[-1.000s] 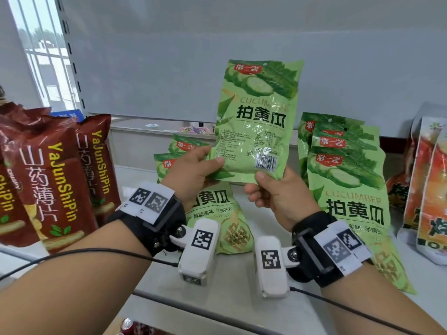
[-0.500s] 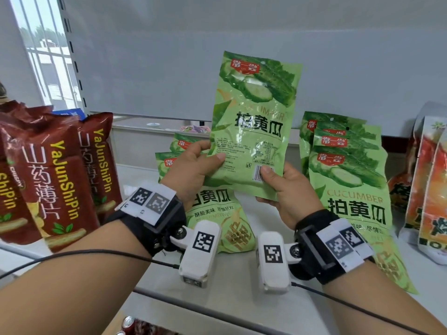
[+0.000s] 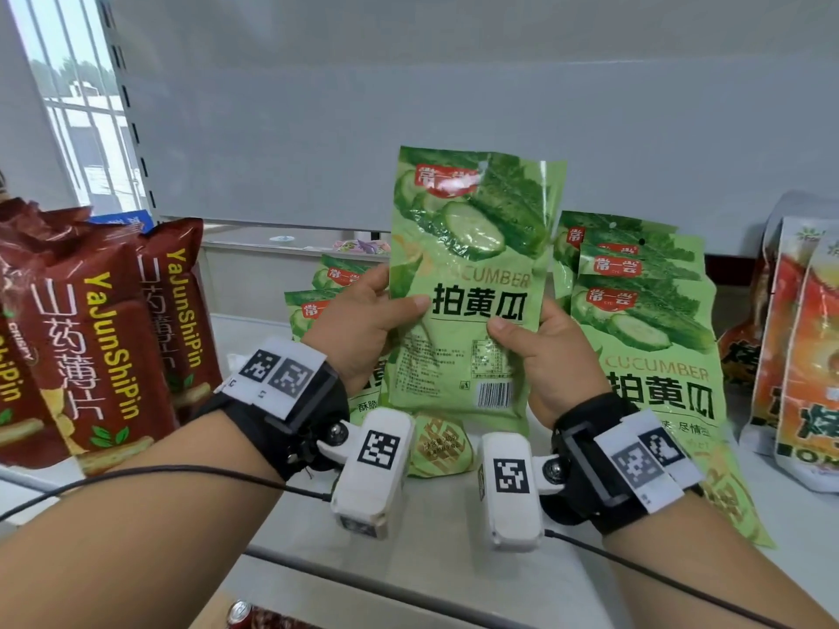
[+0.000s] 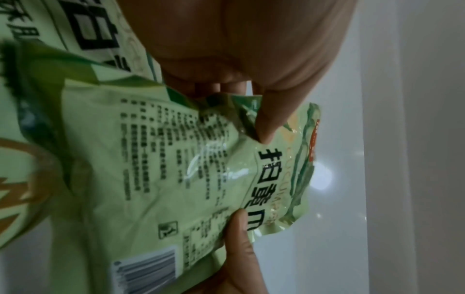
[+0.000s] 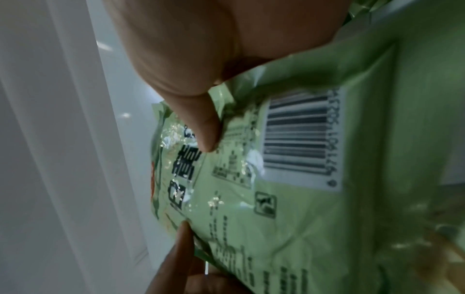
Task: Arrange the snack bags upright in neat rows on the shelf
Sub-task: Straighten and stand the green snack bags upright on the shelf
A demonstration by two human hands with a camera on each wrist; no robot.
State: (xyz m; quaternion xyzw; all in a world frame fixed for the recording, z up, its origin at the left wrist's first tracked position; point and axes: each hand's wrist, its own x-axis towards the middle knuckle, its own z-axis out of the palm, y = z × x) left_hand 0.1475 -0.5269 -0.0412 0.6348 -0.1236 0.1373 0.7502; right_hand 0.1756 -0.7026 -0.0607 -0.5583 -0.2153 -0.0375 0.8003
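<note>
Both hands, left hand (image 3: 358, 324) and right hand (image 3: 551, 356), pinch the cucumber bag (image 3: 467, 283) upright above the shelf (image 3: 454, 515). Placement seems next: lowering it squarely into the green row (image 3: 644, 320).

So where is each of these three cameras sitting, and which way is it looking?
Head: on the head, looking forward and down at the shelf; both forearms, left hand and right hand show.
Left wrist: looks along the left hand; its thumb shows.
Right wrist: looks along the right hand; its thumb shows.
Shared: all see the cucumber bag both hands hold.
</note>
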